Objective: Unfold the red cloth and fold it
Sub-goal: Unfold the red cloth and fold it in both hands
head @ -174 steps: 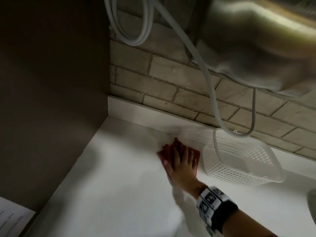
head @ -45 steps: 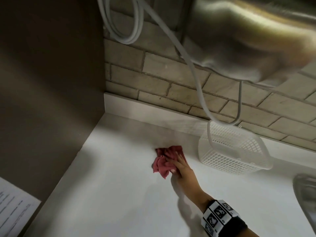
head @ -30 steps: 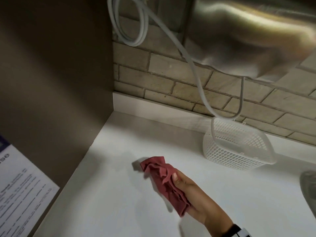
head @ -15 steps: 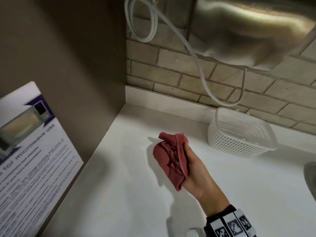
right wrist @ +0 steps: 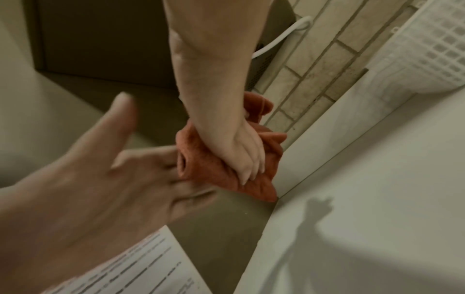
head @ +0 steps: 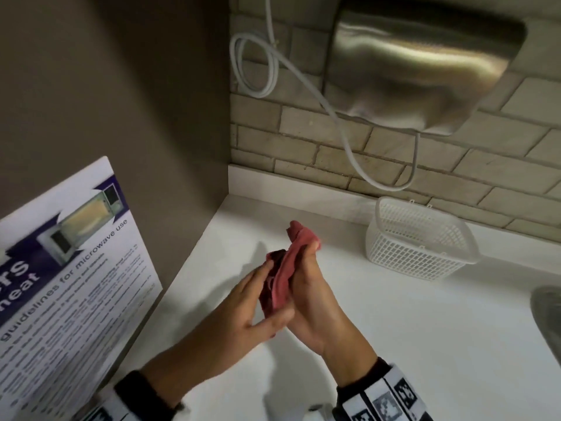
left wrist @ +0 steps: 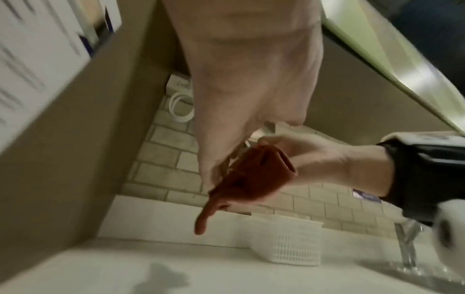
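The red cloth (head: pixel 283 278) is crumpled and held above the white counter (head: pixel 394 344). My right hand (head: pixel 309 287) grips it, fingers curled over the bunched fabric (right wrist: pixel 208 165). One end of the cloth (left wrist: pixel 251 175) hangs down toward the counter. My left hand (head: pixel 243 305) has come in from the left with straight fingers that touch the cloth's near side. In the right wrist view the left hand (right wrist: pixel 88 179) has its thumb spread away from the cloth. In the left wrist view the right hand (left wrist: pixel 327 159) holds the cloth from the right.
A white mesh basket (head: pixel 419 238) stands against the brick wall to the right of the hands. A steel hand dryer (head: pixel 419 65) and its looped white cable (head: pixel 273 71) hang above. A microwave-guidelines sign (head: pixel 69 284) leans at the left wall. A sink edge (head: pixel 549 314) shows at far right.
My right hand gathered the cloth, lifted it off the counter and drew it nearer. My left hand has now come into view and touches the cloth.
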Demonstrator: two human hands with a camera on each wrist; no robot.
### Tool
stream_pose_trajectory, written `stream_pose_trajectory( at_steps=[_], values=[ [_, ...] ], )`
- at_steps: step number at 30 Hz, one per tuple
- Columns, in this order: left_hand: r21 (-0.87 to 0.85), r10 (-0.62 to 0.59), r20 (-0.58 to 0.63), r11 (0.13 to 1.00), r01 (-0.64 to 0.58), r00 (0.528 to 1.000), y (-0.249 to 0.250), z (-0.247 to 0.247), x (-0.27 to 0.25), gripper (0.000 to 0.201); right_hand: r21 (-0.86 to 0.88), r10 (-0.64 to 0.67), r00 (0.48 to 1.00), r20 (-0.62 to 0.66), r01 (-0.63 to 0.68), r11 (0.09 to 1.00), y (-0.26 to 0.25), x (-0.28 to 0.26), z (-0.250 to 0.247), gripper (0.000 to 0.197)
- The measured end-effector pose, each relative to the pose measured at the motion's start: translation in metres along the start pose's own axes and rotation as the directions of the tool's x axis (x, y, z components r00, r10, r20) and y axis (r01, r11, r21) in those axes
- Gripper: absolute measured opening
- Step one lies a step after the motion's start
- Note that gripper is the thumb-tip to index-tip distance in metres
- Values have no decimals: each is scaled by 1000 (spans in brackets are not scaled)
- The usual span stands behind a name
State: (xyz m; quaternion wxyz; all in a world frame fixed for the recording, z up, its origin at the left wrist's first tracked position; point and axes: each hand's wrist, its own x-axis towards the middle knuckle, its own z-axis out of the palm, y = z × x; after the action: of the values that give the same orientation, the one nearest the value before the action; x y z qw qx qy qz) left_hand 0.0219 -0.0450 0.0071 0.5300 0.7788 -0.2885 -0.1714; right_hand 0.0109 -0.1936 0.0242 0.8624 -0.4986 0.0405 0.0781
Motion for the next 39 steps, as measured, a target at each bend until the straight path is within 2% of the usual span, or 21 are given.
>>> stream_pose_trajectory(
  at_steps=[2, 4, 7, 9, 11, 13, 15, 17, 19, 22, 25, 26, 29, 31, 33, 36, 39],
  values=[
    [-143, 41, -9, 989, -42, 999, 5, 8, 20, 71, -55, 5, 998, 69, -1, 999, 0, -7, 8, 57],
    [-132, 74, 8, 989, -73, 997, 4, 13, 32, 72, -70, 3, 1000, 31, 0, 998, 1, -7, 4, 54],
    [-90, 7, 6, 996, -7, 1000, -6, 10, 44, 58, -99, 16, 1000, 7, -15, 995, 0, -6, -7, 58],
    [-87, -27, -62, 996, 22, 998, -11, 6, 47, 39, -231, 53, 998, 45, -41, 972, -4, -9, -14, 56],
    [-109, -45, -146, 994, 29, 988, -11, 0, 50, 31, -406, 95, 994, 61, -62, 912, -8, -10, -22, 57],
    [-153, -48, -185, 988, 19, 982, -7, -6, 52, 30, -524, 82, 997, 8, -66, 849, -9, -9, -34, 64],
    [-215, -47, -200, 977, 3, 979, 1, -10, 52, 31, -554, 14, 996, -84, -58, 831, -10, -2, -44, 60],
    [-319, -65, -213, 948, -6, 975, 12, -15, 51, 31, -517, -10, 983, -184, -88, 852, -7, 6, -57, 64],
    [-417, -78, -212, 909, -19, 974, 22, -20, 51, 28, -432, 58, 974, -220, -151, 889, -2, 12, -67, 78],
    [-473, -93, -197, 881, -11, 976, 28, -25, 53, 28, -234, 137, 981, -138, -166, 958, 4, 15, -70, 82],
    [-432, -85, -204, 902, -12, 975, 21, -27, 54, 26, -5, 127, 985, -114, -128, 992, -2, 15, -63, 79],
    [-407, -87, -215, 913, -9, 973, 17, -28, 54, 28, -10, 92, 990, -111, -94, 996, -4, 15, -63, 70],
    [-340, -66, -187, 941, -2, 980, 9, -34, 52, 35, -195, -4, 999, -39, -4, 981, -9, 12, -65, 42],
    [-285, -65, -197, 959, 6, 978, 2, -35, 52, 31, -282, -22, 1000, -20, 15, 959, -11, 11, -66, 40],
    [-226, -104, -294, 973, 36, 950, -3, -34, 54, 34, -311, -73, 997, -25, 62, 948, -15, 12, -66, 42],
    [-200, -129, -406, 979, 50, 905, 1, -35, 55, 28, -261, -170, 983, -66, 148, 954, -26, 12, -62, 30],
    [-210, -113, -408, 977, 27, 906, 3, -37, 57, 40, -254, -229, 969, -92, 200, 946, -38, 12, -58, 26]
  ],
)
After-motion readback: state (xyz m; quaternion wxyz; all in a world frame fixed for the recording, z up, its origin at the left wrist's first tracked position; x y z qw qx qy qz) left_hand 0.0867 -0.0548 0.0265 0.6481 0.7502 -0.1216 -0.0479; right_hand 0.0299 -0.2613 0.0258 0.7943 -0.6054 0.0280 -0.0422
